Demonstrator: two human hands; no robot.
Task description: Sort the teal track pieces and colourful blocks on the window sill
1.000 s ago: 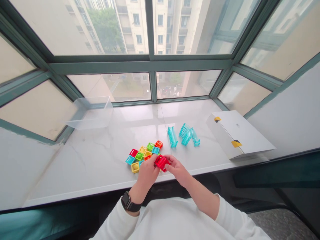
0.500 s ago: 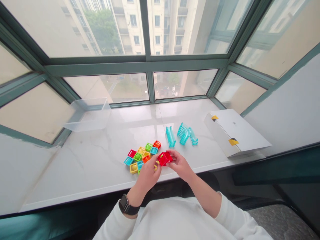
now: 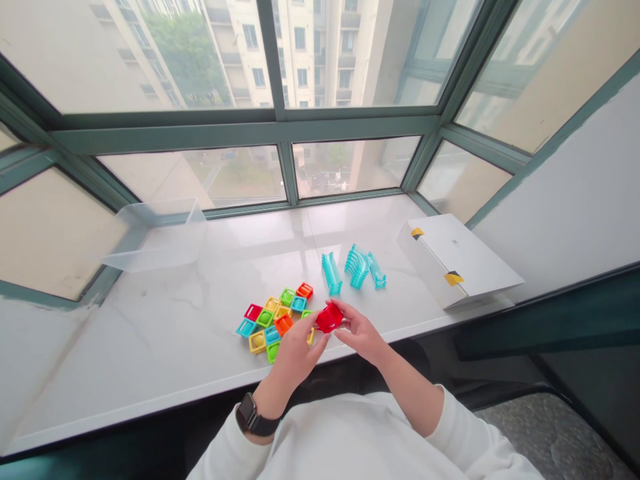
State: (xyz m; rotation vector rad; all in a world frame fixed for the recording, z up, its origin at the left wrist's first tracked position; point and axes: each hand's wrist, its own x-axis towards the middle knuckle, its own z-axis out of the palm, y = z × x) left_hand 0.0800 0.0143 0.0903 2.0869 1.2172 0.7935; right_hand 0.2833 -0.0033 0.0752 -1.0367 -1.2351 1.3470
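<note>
1. Your fingertips [image 3: 315,325] are closed on the red block [image 3: 329,318]. The left hand [image 3: 295,353] pinches it from the lower left and the right hand [image 3: 361,333] from the right. Neither hand holds anything else.
2. The red block is held up off the sill [image 3: 165,340], tilted, just beside the right edge of the cluster [image 3: 274,317] of coloured blocks. At this size you cannot tell for sure whether it is one block or two pressed together.
3. The cluster lies flat on the sill just left of your hands. It is made of red, yellow, green, orange and blue square blocks touching side by side. Your left fingers overlap its near right corner.
4. There is a watch [image 3: 250,419] on your left wrist, below the cluster and nearer to you.
5. Right of the cluster and a little farther back are the teal pieces [image 3: 356,267]. One is straight and the others are curved, and they sit close together, apart from both hands.
6. Farther right of the cluster, past the teal pieces, a white box [image 3: 457,263] lies near the sill's end.
7. Well to the left of the cluster and back by the window stands a clear bin [image 3: 155,233].
8. As for progress, one block is in hand, roughly a dozen lie in the cluster, and no hand is touching the teal pieces.
</note>
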